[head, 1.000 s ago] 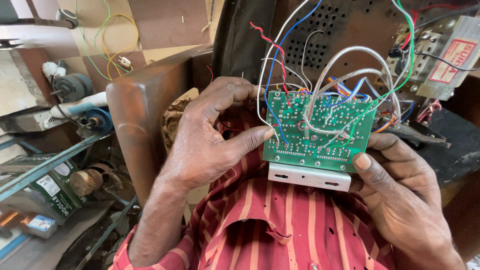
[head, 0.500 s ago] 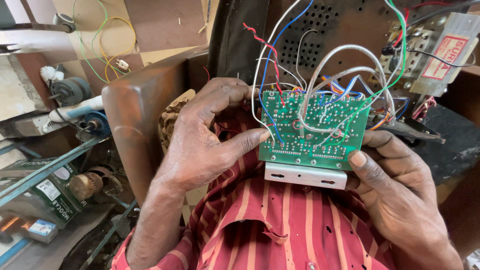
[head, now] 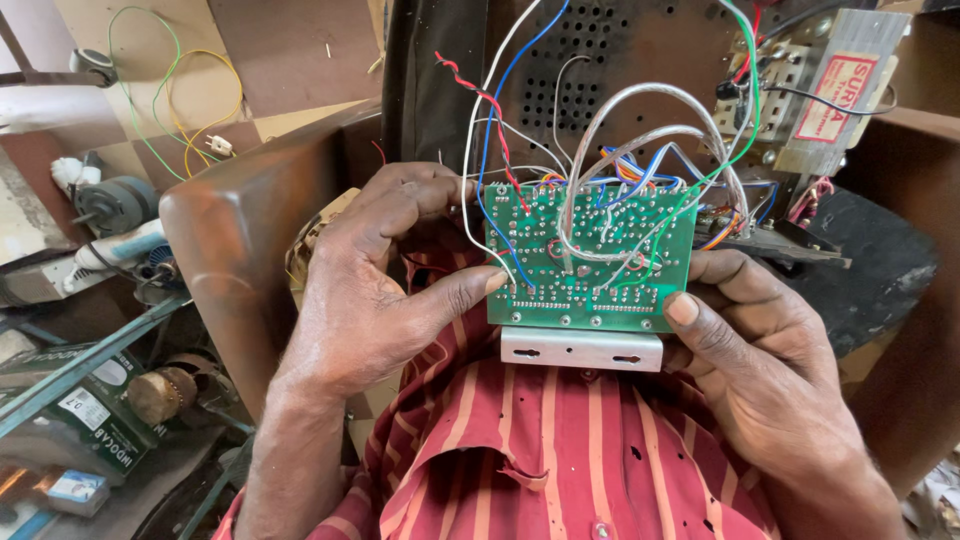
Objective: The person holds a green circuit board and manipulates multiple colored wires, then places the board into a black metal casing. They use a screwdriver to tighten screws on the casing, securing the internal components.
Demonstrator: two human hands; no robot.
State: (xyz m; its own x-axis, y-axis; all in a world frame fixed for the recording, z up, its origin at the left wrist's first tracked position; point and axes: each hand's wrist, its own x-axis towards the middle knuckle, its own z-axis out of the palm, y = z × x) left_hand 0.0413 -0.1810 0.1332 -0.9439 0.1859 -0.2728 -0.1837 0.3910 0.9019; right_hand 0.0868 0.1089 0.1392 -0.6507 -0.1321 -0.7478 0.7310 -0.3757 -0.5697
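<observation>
The green circuit board [head: 590, 255] is held solder side up, in front of the dark perforated chassis panel [head: 640, 60] and above the red striped shirt [head: 560, 440]. A silver metal bracket [head: 582, 348] runs along the board's lower edge.

Left hand [head: 375, 290]: grasping the board. The thumb presses on the lower left corner of the board; the remaining fingers curl over its upper left edge, beside the white and blue wires [head: 490, 120].

Right hand [head: 770, 350]: grasping the board. The thumb rests on the lower right corner, just above the bracket; the fingers wrap behind the right edge.

Change against the views of a second ago: the board sits slightly lower and more squarely toward the camera. Both thumbs keep their corner positions. The grip is unchanged and no wire has come loose.

Assessment: the work appears to remain at the inspection stage. The solder face is presented for viewing; no tool is in either hand.

The wire bundle rises from the board's upper edge to the chassis. A transformer [head: 835, 90] sits to the upper right of the board. A brown wooden cabinet [head: 240, 230] stands to the left of the board.
</observation>
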